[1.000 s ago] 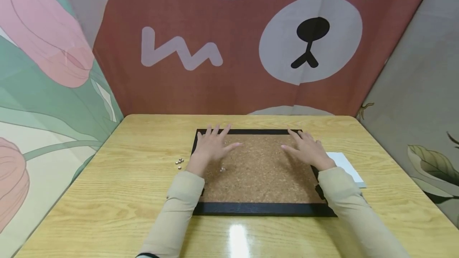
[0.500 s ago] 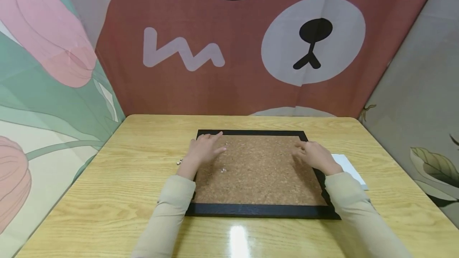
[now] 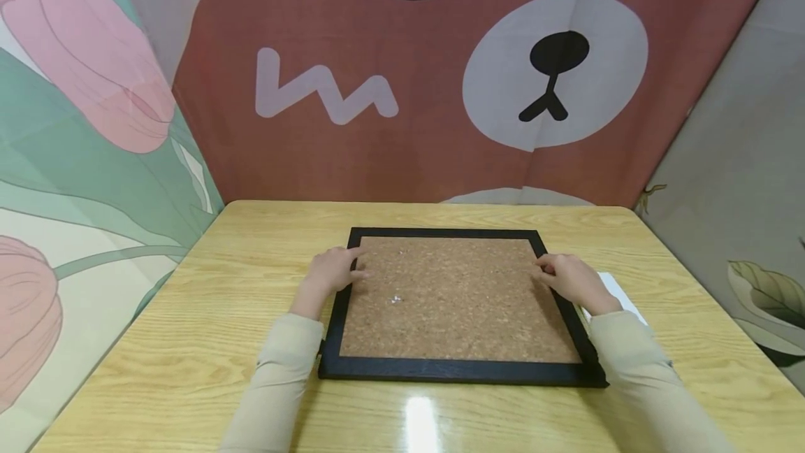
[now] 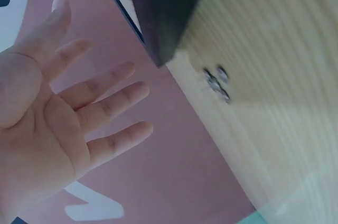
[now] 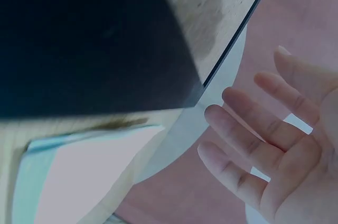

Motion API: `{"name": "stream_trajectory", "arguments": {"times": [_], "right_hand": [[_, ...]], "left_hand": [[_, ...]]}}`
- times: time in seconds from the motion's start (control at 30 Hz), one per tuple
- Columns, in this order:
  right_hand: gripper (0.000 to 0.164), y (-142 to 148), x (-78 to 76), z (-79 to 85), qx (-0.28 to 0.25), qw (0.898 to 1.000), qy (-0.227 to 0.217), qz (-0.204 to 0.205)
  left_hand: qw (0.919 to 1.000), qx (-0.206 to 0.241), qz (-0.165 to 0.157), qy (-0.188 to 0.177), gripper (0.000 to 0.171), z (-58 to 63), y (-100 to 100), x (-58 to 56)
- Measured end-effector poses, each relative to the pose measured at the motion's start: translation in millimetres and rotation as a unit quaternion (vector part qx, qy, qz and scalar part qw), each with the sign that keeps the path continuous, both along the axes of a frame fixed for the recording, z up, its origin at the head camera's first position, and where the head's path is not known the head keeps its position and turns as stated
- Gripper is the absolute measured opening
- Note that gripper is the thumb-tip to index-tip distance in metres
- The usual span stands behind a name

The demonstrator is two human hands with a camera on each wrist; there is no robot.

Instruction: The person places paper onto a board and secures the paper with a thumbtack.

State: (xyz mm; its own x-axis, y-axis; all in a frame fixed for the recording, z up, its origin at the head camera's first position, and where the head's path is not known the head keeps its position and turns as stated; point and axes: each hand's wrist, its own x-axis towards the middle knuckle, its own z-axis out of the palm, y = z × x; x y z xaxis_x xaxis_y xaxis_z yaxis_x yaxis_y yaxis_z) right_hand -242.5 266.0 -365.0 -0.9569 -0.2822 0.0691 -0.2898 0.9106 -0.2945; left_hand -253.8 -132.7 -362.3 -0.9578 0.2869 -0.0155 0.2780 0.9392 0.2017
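A cork board (image 3: pixel 465 299) with a black frame (image 3: pixel 462 371) lies flat on the table. My left hand (image 3: pixel 330 275) hovers at the frame's left side, its fingertips overlapping the frame in the head view. In the left wrist view that hand (image 4: pixel 68 113) has loosely spread fingers and holds nothing. Over the right side of the frame is my right hand (image 3: pixel 572 279), fingers relaxed; the right wrist view shows its palm (image 5: pixel 296 171) bare. Small shiny pieces (image 3: pixel 396 299) sit on the left part of the cork. Several small metallic pieces (image 4: pixel 216 82) lie on the table left of the board.
A white pad (image 3: pixel 619 296) lies right of the board, partly hidden by my right hand and sleeve. The wooden table (image 3: pixel 189 341) meets hanging printed cloths (image 3: pixel 314 159) at its back and sides.
Both hands have moved apart, from above the cork out to the frame's left and right sides. My left hand now covers the metallic pieces on the table in the head view.
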Motion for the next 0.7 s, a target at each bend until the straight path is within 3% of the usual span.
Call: {"name": "stream_trajectory", "arguments": {"times": [0.17,0.37,0.7], "right_hand": [[0.029,11.1,5.9,1.0,0.003,1.000,-0.005,-0.015],[0.035,28.8,10.3,2.5,-0.003,1.000,-0.019,-0.024],[0.035,59.6,13.6,1.7,-0.003,1.000,-0.010,-0.019]], "left_hand": [[0.9990,0.025,0.020,-0.030,0.064,-5.4,-13.4,-2.2],[0.9984,0.038,0.027,-0.033,0.069,-13.1,-21.5,-3.4],[0.9996,0.029,-0.003,-0.005,0.074,-21.0,-28.1,-7.8]]}}
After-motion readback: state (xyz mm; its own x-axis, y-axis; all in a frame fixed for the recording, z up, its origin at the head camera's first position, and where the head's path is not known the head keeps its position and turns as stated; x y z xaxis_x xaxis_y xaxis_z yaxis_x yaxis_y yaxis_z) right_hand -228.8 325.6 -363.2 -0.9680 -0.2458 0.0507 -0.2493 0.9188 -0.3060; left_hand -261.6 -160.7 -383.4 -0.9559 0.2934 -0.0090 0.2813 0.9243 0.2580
